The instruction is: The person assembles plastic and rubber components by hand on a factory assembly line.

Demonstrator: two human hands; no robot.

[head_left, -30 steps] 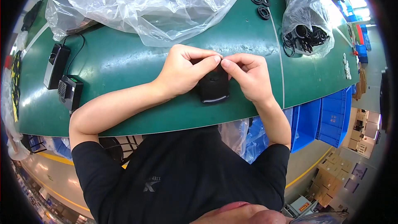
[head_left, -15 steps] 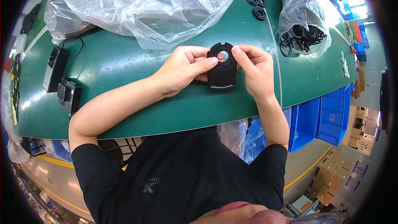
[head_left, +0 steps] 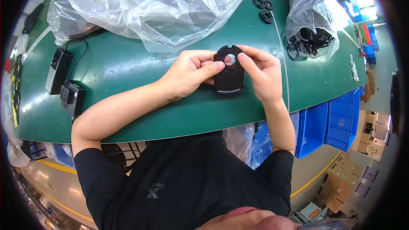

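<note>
From where I stand, a black-and-silver box with a thin black cord (head_left: 57, 72) and a squat black box with a slotted grille (head_left: 73, 98) sit by the left edge of the green-topped table (head_left: 123, 70). A large, crumpled clear plastic bag (head_left: 179, 19) sprawls along the far edge. The left hand (head_left: 192, 71) pinches the left side of a flat black piece with a round hole (head_left: 229, 81), held up over the table's near half; the right hand (head_left: 265, 73) grips its upper right side, thumb on the front. Three black rings (head_left: 267, 16) lie toward the far edge, then a translucent bag of black rings (head_left: 311, 12) nearer the right edge. Blue plastic bins (head_left: 314, 130) stand below the near right corner.
</note>
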